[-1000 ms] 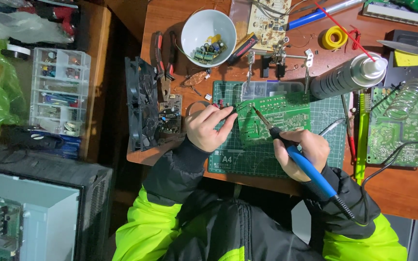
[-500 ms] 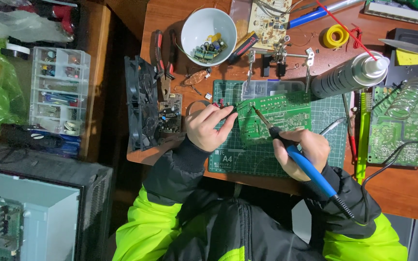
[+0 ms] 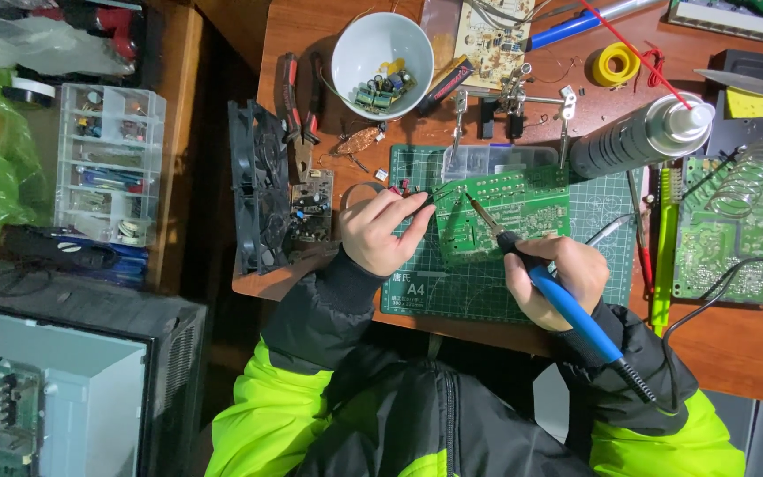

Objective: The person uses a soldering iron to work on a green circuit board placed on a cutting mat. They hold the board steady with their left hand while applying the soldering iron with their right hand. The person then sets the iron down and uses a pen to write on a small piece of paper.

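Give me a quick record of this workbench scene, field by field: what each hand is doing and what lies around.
Left hand: pinches the edge of the green circuit board
Right hand: holds a blue soldering iron, tip on the board
Under the board: green cutting mat
Behind: white bowl of small parts, spray can, yellow tape roll
Far right: second green board

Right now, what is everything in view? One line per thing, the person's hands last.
circuit board: 1, green, on the cutting mat
cutting mat: 1, green, desk centre
soldering iron: 1, blue handle, tip on the board
bowl: 1, white, holds small parts, desk top
spray can: 1, grey, right of the mat
second board: 1, green, desk right
fan: 1, black, desk's left edge
parts organiser: 1, clear, left shelf
left hand: pinching the board's left edge
right hand: gripping the iron
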